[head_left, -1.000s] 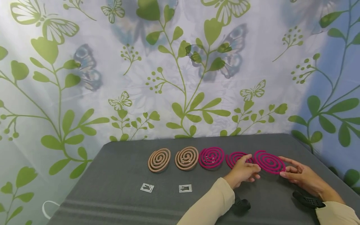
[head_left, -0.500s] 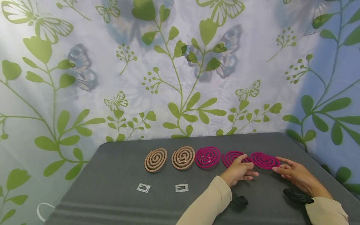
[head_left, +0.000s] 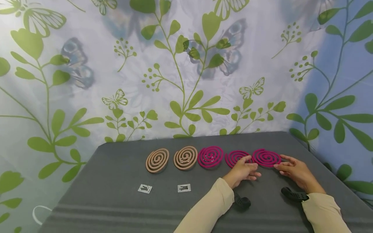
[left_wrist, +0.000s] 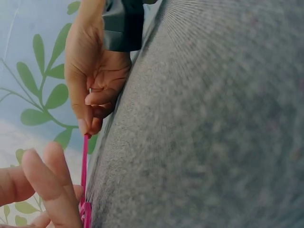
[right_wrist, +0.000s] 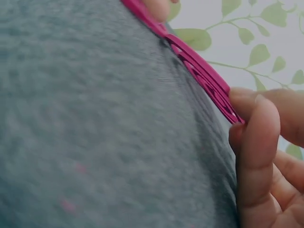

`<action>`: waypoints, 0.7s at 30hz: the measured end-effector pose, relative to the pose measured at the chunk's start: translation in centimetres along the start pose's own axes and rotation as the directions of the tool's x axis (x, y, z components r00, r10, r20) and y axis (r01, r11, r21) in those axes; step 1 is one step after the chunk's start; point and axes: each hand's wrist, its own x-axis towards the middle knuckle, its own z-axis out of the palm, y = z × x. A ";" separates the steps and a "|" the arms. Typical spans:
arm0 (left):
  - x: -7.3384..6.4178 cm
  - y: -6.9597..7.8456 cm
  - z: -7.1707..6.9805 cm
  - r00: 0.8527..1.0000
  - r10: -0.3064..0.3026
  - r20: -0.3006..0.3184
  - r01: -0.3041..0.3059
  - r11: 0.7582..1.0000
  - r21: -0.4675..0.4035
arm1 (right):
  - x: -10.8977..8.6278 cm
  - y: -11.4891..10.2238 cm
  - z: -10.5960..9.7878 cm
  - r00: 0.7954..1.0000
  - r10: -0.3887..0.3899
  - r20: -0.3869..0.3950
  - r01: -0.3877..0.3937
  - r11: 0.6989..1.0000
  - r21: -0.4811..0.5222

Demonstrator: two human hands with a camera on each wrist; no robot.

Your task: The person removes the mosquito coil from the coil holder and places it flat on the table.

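- End coil (head_left: pixel 266 158), pink, one: last in the row, toward 2 o'clock on the grey worktop (head_left: pixel 116 181). One edge is in a pinch; whether it rests fully on the cloth I cannot tell from here.
- Right hand (head_left: pixel 295 171), one: thumb and fingers pinching the end coil at its 3-to-4 o'clock edge.
- Left hand (head_left: pixel 241 171), one: at the end coil's 8 o'clock, fingers loosely extended, no grip to be seen. Contact with either coil beside it is uncertain.
- Next coil (head_left: pixel 234 158), pink, one: at the end coil's 9 o'clock, edges meeting or nearly so; partly behind the left hand.
- Middle coil (head_left: pixel 210 157), pink, one: further along toward 9 o'clock; silver shows through it.
- Tan coils (head_left: pixel 157 160), two: the row's 9 o'clock end.
- Stands (head_left: pixel 184 188), metal, two: one at 6 o'clock of the inner tan coil, the other about 7 o'clock of the outer; both untouched.
- Step in hand, by my judgement: settling the end coil into line.
- Next move, as I read it: would call for lowering the pinched edge level, then loosening the right hand without nudging the next coil.
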 end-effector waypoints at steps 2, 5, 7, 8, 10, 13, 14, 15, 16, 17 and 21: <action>-0.1 0.0 -0.2 1.000 0.012 -0.006 -0.012 1.000 -0.021 | 0.1 -0.1 0.3 1.000 0.009 -0.023 -0.009 1.000 0.018; -0.3 -0.2 -0.3 1.000 0.027 -0.006 -0.027 0.999 -0.045 | 0.1 -0.2 0.7 0.999 0.025 -0.048 -0.023 0.999 0.037; -0.5 -0.3 -0.3 0.999 0.031 -0.004 -0.032 0.998 -0.049 | 0.0 -0.2 0.8 0.997 0.035 -0.063 -0.032 0.998 0.045; -0.5 -0.3 -0.3 0.999 0.034 -0.001 -0.034 0.998 -0.049 | 0.0 -0.2 0.8 0.997 0.039 -0.068 -0.036 0.998 0.042; -0.7 -0.3 -0.4 0.999 0.041 0.008 -0.041 0.998 -0.047 | -0.1 -0.3 0.9 0.996 0.047 -0.078 -0.044 0.998 0.035; -0.8 -0.2 -0.5 0.998 0.052 0.017 -0.052 0.998 -0.036 | -0.1 -0.4 1.0 0.995 0.046 -0.089 -0.045 0.999 0.014; -0.8 -0.2 -0.5 0.998 0.057 0.018 -0.056 0.998 -0.030 | 0.0 -0.4 1.0 0.995 0.041 -0.087 -0.040 0.999 0.008; -0.8 -0.2 -0.6 0.998 0.062 0.020 -0.062 0.998 -0.022 | 0.0 -0.4 1.0 0.996 0.035 -0.085 -0.035 0.999 0.004; -0.8 -0.1 -0.6 0.998 0.066 0.021 -0.066 0.998 -0.015 | 0.0 -0.4 1.0 0.996 0.029 -0.081 -0.029 1.000 -0.001; -0.8 -0.1 -0.6 0.997 0.069 0.020 -0.069 0.998 -0.010 | 0.0 -0.4 1.0 0.997 0.024 -0.077 -0.024 1.000 -0.002; -0.7 0.0 -0.4 0.996 0.086 0.011 -0.086 0.996 0.001 | 0.0 -0.3 0.7 0.999 0.007 -0.040 -0.006 1.000 0.019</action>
